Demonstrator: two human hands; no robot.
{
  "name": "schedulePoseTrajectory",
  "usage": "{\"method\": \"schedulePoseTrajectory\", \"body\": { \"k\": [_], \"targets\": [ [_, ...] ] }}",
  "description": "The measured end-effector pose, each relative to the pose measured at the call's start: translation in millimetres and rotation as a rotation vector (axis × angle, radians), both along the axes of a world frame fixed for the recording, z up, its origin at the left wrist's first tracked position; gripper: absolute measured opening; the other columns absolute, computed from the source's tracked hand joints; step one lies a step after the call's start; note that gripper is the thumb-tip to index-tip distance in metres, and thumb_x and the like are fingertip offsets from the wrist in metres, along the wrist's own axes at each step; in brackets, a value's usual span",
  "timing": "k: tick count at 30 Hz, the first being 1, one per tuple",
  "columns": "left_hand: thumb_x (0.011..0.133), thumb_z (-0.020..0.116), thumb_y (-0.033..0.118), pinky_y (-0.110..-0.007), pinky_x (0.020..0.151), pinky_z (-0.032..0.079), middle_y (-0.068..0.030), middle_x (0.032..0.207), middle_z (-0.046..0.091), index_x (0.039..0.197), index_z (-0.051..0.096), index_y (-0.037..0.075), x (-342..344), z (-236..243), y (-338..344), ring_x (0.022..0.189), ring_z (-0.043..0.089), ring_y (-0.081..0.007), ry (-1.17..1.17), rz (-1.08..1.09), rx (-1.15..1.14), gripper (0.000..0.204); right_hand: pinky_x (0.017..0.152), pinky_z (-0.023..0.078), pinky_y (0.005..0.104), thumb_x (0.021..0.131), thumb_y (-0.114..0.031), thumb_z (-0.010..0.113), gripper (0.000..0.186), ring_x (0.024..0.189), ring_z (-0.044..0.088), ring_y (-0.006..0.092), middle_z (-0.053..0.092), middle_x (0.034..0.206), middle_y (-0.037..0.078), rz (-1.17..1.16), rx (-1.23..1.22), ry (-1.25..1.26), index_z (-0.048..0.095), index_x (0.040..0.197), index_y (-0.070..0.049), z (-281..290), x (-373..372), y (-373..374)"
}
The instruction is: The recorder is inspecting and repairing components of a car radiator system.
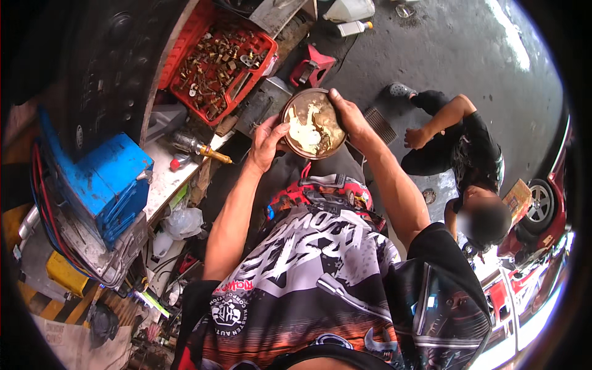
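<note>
Both my hands hold a round, shallow metal tin (328,113) in front of my lap, tilted so that its inside shows. Glossy, cream-yellow paste (303,137) lies smeared over part of its brownish bottom. My left hand (267,143) grips the tin's left side, thumb at the rim and fingers curled beneath. On the upper right, my right hand (354,118) clasps it, thumb on the rim; most of its fingers are hidden behind the tin.
At upper left an open red case (216,68) holds several loose brass fittings. A yellow-handled screwdriver (213,153) and a blue metal box (114,185) are on the left. Beyond the tin stands a red jack stand (312,66). Another person (472,148) crouches at right, near a red car (546,209).
</note>
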State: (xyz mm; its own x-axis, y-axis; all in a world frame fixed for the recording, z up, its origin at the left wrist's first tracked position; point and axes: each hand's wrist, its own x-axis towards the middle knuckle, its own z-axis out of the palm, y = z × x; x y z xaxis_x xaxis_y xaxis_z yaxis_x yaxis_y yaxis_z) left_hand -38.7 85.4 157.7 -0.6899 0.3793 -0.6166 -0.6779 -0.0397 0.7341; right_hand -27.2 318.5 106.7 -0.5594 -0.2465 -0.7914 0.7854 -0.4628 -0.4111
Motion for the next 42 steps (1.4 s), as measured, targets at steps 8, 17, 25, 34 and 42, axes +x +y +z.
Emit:
{"method": "schedulePoseTrajectory", "body": {
  "k": [8, 17, 25, 34, 42],
  "targets": [
    [0.089, 0.057, 0.042, -0.039, 0.081, 0.056, -0.0085, 0.12, 0.06, 0.137, 0.045, 0.005, -4.5, -17.1, -30.5, 0.103, 0.063, -0.0185, -0.195, -0.041, -0.019, 0.061, 0.089, 0.046, 0.0315, 0.09, -0.056, 0.057, 0.065, 0.099, 0.062, 0.0192, 0.066, 0.11, 0.013, -0.01, 0.227, 0.009, 0.062, 0.117, 0.003, -7.7, -17.2, -32.3],
    [0.09, 0.056, 0.044, -0.038, 0.088, 0.046, -0.0084, 0.13, 0.055, 0.146, 0.034, 0.009, 78.7, -18.5, -123.7, 0.11, 0.057, -0.0218, -0.298, 0.258, -0.535, 0.069, 0.077, 0.049, 0.0389, 0.087, -0.058, 0.057, 0.075, 0.09, 0.063, 0.0247, 0.067, 0.099, 0.022, -0.339, 0.529, 0.178, 0.062, 0.107, 0.014, 22.7, -235.2, -85.4],
    [0.093, 0.056, 0.031, -0.036, 0.08, 0.049, -0.0062, 0.122, 0.059, 0.139, 0.044, 0.011, 204.2, -20.6, -158.8, 0.102, 0.061, -0.0196, -0.599, 0.355, -0.718, 0.052, 0.058, 0.052, 0.0446, 0.087, -0.07, 0.045, 0.08, 0.07, 0.066, 0.0364, 0.065, 0.095, 0.021, 0.058, 0.477, 0.301, 0.062, 0.104, 0.006, -2.8, -321.4, -77.9],
    [0.093, 0.057, 0.033, -0.035, 0.084, 0.05, -0.0097, 0.128, 0.057, 0.14, 0.042, 0.009, 167.5, -54.0, -140.9, 0.105, 0.061, -0.0202, -0.505, 0.09, -0.647, 0.054, 0.054, 0.053, 0.0365, 0.087, -0.044, 0.063, 0.043, 0.069, 0.064, 0.0188, 0.066, 0.08, 0.01, 0.015, 0.455, 0.22, 0.062, 0.096, -0.002, -71.2, -121.1, -29.6],
    [0.088, 0.062, 0.015, -0.03, 0.077, 0.051, -0.0094, 0.12, 0.063, 0.132, 0.051, 0.007, 56.1, -133.3, -150.2, 0.096, 0.064, -0.0177, -0.052, -0.155, -0.698, 0.046, 0.055, 0.048, 0.0292, 0.092, -0.028, 0.058, 0.034, 0.069, 0.062, 0.0141, 0.065, 0.087, 0.006, 0.186, 0.414, -0.27, 0.058, 0.114, -0.002, -135.7, 64.1, -36.1]
  ]
}}
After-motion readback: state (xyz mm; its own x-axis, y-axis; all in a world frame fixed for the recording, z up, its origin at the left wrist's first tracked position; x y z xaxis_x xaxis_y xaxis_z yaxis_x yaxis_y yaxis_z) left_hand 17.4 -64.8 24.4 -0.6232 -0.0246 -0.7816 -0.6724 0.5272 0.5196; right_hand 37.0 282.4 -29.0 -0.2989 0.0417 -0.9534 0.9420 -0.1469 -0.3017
